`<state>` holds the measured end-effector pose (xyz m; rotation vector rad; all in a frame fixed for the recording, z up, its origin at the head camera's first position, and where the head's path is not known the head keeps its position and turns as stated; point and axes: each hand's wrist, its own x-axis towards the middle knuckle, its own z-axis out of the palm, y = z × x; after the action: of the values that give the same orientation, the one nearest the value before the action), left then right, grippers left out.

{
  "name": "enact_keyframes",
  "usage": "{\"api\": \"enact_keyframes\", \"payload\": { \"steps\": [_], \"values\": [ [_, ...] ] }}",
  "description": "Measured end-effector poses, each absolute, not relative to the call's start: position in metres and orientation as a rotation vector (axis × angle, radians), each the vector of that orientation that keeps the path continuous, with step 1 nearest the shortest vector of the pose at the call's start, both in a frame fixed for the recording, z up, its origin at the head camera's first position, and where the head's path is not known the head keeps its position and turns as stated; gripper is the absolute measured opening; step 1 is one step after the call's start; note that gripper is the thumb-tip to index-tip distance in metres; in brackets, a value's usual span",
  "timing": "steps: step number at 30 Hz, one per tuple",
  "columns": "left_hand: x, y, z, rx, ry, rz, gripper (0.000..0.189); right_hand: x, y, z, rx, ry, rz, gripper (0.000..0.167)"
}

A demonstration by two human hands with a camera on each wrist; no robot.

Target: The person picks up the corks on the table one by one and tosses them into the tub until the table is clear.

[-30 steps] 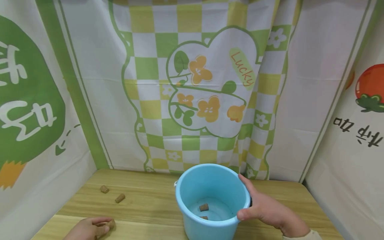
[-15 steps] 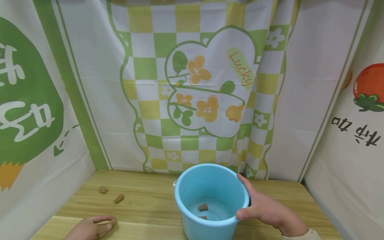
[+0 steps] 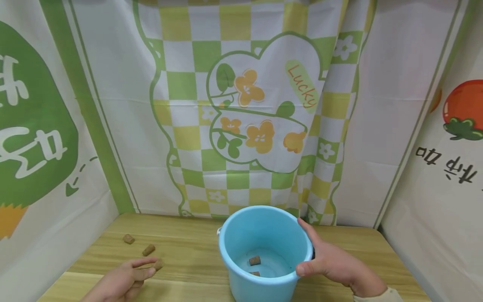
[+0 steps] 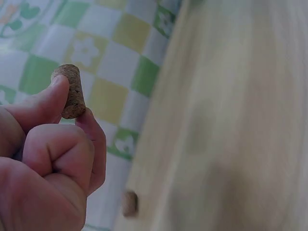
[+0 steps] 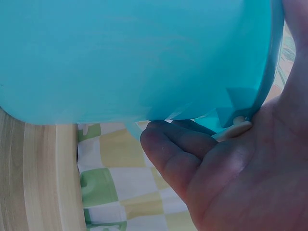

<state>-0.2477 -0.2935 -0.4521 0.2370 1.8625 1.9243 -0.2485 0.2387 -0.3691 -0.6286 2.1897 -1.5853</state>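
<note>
My left hand [image 3: 122, 280] pinches a brown cork [image 3: 158, 264] between thumb and fingertip over the left part of the table. The left wrist view shows this cork [image 4: 72, 91] held at the tips, its rounded side exposed. My right hand [image 3: 333, 262] grips the rim of a light blue bucket [image 3: 260, 289], thumb at the near side. In the right wrist view, curled fingers [image 5: 166, 147] lie against the bucket's outer wall beside a pale handle mount [image 5: 235, 129]. Inside the bucket lie two corks, one in full view [image 3: 255, 260] and one partly hidden by the near rim.
Two more corks, one farther back [image 3: 128, 238] and one nearer [image 3: 149, 250], lie on the wooden table [image 3: 188, 247] beyond my left hand. A checked green and yellow cloth [image 3: 234, 184] hangs along the back edge, with printed cloth walls on both sides.
My left hand has lifted the cork from near the table's front and moved it right and farther back. My right hand stays on the bucket rim.
</note>
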Motion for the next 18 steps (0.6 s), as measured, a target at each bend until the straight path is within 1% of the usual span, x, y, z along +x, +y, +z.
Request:
{"api": "enact_keyframes", "payload": {
  "steps": [3, 10, 18],
  "values": [
    [-0.249, -0.281, -0.438, 0.266, 1.801, 2.003, 0.061, -0.248, 0.239, -0.369, -0.635, 2.200, -1.584, 0.119],
    [-0.255, -0.260, -0.413, 0.267, 1.893, 2.005, 0.072, -0.249, 0.238, -0.368, -0.655, 2.225, -1.586, 0.121],
    [-0.268, -0.237, -0.380, 0.311, 2.001, 1.995, 0.071, -0.248, 0.239, -0.369, -0.641, 2.204, -1.589, 0.121]
  ]
}}
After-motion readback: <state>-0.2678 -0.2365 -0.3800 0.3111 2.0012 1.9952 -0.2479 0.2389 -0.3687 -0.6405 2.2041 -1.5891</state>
